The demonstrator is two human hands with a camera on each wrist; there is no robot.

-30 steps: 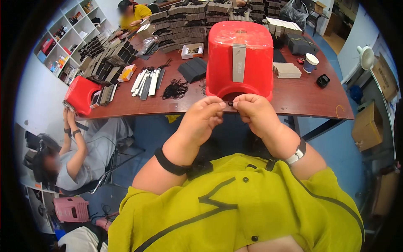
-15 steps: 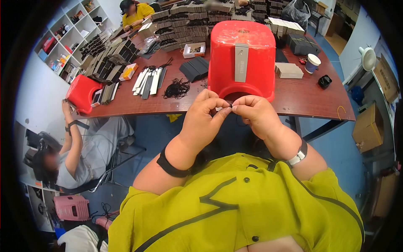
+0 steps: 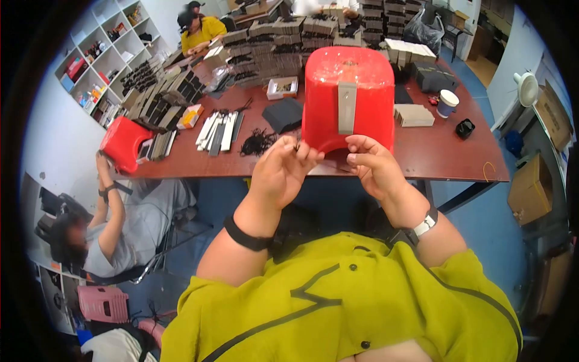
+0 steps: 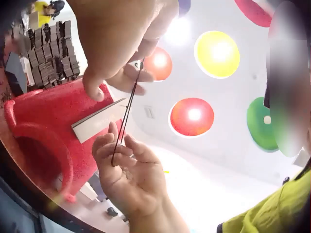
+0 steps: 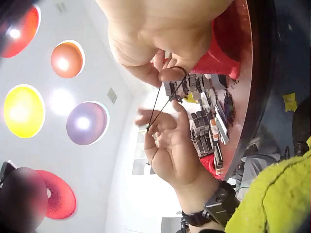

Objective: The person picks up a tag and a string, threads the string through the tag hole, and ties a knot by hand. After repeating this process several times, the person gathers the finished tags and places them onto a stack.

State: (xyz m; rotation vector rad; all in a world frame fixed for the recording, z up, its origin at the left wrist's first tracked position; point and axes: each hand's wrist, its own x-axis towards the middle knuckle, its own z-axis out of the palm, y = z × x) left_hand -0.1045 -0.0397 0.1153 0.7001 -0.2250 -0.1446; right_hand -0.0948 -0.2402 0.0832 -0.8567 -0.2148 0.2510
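A thin black cord loop (image 4: 127, 109) is stretched between the two hands. In the left wrist view, my left hand (image 3: 280, 172) holds its upper end at the fingers. My right hand (image 3: 379, 166) has the other end looped round its curled fingers, as the right wrist view shows with the cord (image 5: 156, 104) running taut. Right behind the hands stands a red plastic stool (image 3: 319, 78). A grey card strip (image 3: 346, 108) is upright against the stool's side.
Black cords (image 3: 258, 142), white and grey strips (image 3: 218, 131) and dark cards (image 3: 283, 114) lie left of the stool. Stacked card bundles (image 3: 265, 57) line the back. A paper cup (image 3: 447, 102) stands right. Another person (image 3: 114, 229) sits at left beside a second red stool (image 3: 123, 142).
The fingertips were together over a small black piece; now the hands are apart, with the cord stretched between them. The head view has tilted, so the table appears lower.
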